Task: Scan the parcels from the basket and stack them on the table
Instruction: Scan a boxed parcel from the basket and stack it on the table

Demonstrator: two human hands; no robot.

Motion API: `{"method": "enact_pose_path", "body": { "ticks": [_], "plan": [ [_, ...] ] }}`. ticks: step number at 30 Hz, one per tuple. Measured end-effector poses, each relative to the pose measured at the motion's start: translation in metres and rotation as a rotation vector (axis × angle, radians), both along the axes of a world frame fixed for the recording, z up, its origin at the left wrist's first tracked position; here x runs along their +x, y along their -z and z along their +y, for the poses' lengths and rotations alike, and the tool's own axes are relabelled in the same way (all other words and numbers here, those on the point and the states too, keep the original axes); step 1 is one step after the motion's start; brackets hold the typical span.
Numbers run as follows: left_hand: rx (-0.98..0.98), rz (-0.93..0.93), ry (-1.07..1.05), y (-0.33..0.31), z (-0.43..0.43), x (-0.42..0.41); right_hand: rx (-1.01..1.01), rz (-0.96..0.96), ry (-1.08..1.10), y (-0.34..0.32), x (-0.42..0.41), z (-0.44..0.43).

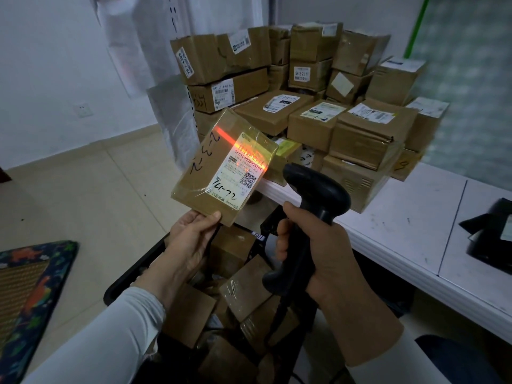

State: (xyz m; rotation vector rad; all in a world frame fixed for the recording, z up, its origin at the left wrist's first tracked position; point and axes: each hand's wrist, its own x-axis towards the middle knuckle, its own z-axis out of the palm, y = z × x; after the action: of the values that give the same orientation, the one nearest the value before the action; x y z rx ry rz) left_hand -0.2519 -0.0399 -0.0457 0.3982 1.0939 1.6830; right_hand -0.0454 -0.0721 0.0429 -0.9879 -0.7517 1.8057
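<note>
My left hand pinches the lower edge of a flat brown parcel and holds it upright above the basket. Its white shipping label faces me, and a red scan line crosses the barcode at the label's top. My right hand grips the handle of a black barcode scanner, whose head points at the label from the right. Below both hands, the black basket holds several taped brown parcels. A stack of cardboard parcels fills the far end of the white table.
A black object lies on the table at the right edge. A patterned mat lies on the tiled floor at the left. Grey plastic bags hang beside the stack. The scanner's cable drops toward the basket.
</note>
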Motion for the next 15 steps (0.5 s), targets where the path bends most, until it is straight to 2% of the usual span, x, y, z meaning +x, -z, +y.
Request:
{"method": "enact_pose_path", "body": {
  "ticks": [9, 15],
  "plan": [
    [0.015, 0.026, 0.091, 0.004, -0.004, 0.007, 0.026, 0.001, 0.012, 0.0, 0.011, -0.001],
    [0.07, 0.201, 0.391, -0.006, 0.002, 0.043, 0.117, 0.063, 0.202, -0.014, 0.045, -0.005]
  ]
}}
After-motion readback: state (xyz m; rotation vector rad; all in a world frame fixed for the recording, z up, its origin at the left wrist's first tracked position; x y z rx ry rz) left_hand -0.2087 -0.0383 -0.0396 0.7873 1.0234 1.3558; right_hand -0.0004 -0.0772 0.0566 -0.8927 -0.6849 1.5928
